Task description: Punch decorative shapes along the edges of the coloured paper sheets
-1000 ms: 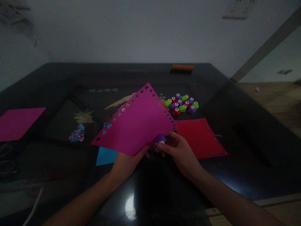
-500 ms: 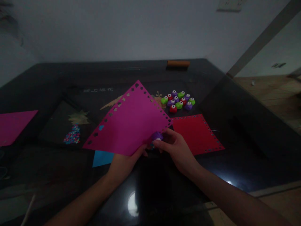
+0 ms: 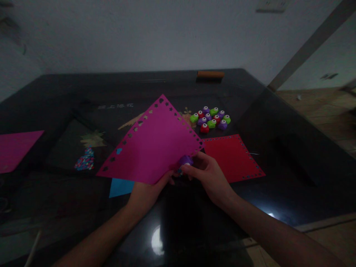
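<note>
My left hand grips the lower edge of a magenta sheet of paper, thumb on top and the other fingers mostly hidden beneath. Small punched shapes run along the sheet's two upper edges and begin at its right corner on the lower right edge. A purple craft punch sits on that lower right edge, pinched by my right hand with the thumb on its white button. Right of it lies a red sheet with holes along its borders. A blue sheet shows partly under the magenta one.
Several purple, green and red craft punches stand grouped behind the red sheet. A pile of colourful paper bits lies to the left, with another magenta sheet at the far left. A brown roll rests near the wall on the dark glossy table.
Almost nothing differs. Both hands, the magenta sheet and the purple craft punch keep their places, with only a slight shift of the whole view.
</note>
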`<state>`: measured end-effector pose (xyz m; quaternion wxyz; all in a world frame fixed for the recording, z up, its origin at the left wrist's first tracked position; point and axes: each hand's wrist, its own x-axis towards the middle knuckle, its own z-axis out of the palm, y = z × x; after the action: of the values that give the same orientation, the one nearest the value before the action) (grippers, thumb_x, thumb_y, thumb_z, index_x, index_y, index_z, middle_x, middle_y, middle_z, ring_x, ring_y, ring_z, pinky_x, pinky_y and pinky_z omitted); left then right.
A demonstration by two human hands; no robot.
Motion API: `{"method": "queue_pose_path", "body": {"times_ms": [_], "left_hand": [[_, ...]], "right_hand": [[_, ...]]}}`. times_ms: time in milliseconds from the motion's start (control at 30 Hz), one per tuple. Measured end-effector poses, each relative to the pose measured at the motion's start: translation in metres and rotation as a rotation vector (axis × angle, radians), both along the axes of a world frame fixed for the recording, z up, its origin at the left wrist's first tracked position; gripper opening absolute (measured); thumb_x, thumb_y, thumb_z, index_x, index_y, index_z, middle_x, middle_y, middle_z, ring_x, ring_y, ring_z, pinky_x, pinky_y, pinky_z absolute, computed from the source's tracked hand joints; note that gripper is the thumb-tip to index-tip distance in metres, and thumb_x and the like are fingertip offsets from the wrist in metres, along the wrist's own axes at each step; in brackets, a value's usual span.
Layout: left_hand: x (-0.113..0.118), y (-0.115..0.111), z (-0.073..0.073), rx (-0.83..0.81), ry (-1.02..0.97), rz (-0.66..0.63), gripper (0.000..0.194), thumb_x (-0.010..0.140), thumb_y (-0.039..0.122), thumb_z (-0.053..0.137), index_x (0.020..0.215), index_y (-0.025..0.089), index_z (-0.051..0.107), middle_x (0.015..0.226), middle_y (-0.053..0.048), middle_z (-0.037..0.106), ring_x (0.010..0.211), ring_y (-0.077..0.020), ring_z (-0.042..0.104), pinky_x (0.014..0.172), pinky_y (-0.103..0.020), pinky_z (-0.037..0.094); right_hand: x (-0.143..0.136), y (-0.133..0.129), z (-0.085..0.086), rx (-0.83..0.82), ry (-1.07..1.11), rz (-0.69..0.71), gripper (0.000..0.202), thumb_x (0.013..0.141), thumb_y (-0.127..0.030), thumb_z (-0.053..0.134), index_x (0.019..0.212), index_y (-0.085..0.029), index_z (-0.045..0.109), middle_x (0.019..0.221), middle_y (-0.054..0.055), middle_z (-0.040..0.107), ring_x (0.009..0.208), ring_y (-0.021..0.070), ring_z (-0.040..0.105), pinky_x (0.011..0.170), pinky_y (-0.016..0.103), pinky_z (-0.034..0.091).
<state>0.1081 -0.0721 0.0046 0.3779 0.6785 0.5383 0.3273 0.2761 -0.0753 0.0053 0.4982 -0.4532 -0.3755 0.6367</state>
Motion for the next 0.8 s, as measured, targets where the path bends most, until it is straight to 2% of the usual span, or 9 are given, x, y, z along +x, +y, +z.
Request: {"method": "queue_pose_path", "body": {"times_ms": [433, 800], "left_hand": [[-0.0020, -0.0002, -0.0039, 0.002, 0.023, -0.010, 0.022, 0.080, 0.031, 0.052, 0.063, 0.024, 0.064, 0.066, 0.002, 0.071, 0.070, -0.0181, 0.066, 0.077, -0.031, 0.050], [0.0005, -0.0002, 0.0005, -0.012, 0.001, -0.003, 0.021, 0.079, 0.030, 0.052, 0.062, 0.025, 0.063, 0.064, 0.002, 0.069, 0.067, -0.0182, 0.065, 0.074, -0.031, 0.051]], "right_hand": [[0.0001, 0.0013, 0.0020, -0.010, -0.019, 0.000, 0.027, 0.060, -0.029, 0.079, 0.080, -0.020, 0.064, 0.074, -0.001, 0.065, 0.063, 0.0120, 0.057, 0.054, 0.023, 0.040], [0.0000, 0.0015, 0.0023, -0.003, -0.020, 0.000, 0.027, 0.060, -0.030, 0.079, 0.080, -0.020, 0.063, 0.073, -0.001, 0.065, 0.062, 0.0120, 0.056, 0.054, 0.023, 0.041]]}}
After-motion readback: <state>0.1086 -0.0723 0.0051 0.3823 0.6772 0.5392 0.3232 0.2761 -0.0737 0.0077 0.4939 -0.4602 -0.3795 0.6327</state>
